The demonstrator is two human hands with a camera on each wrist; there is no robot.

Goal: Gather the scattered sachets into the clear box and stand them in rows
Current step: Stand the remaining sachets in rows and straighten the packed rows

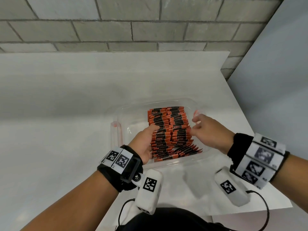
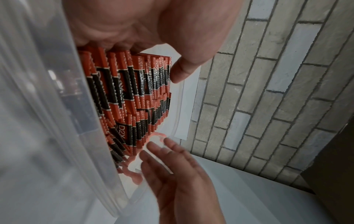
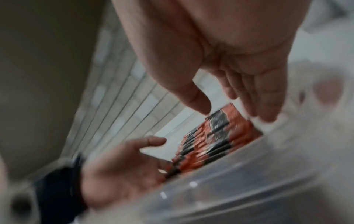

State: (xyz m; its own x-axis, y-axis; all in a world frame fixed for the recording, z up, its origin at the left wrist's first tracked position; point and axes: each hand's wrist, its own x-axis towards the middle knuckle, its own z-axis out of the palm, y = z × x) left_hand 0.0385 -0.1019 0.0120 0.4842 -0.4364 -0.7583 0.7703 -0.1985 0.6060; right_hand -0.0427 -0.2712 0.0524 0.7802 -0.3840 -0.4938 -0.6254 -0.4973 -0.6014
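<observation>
Fingers first: the left hand (image 1: 146,139) presses flat against the left side of the sachets (image 1: 170,132), fingers straight, grasping nothing; the right hand (image 1: 210,130) hovers just beside their right side, fingers spread and released. The white counter (image 1: 66,97) carries the clear box (image 1: 191,161) near its front right corner, and the orange-and-black sachets stand packed inside in two rows.

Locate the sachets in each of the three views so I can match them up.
Head: sachets at centre, in rows inside the clear box, between both hands.
Left wrist: sachets left of centre, below the left hand, behind the box wall.
Right wrist: sachets right of centre, blurred, below the right hand.
Shared landmark: the brick wall.
</observation>
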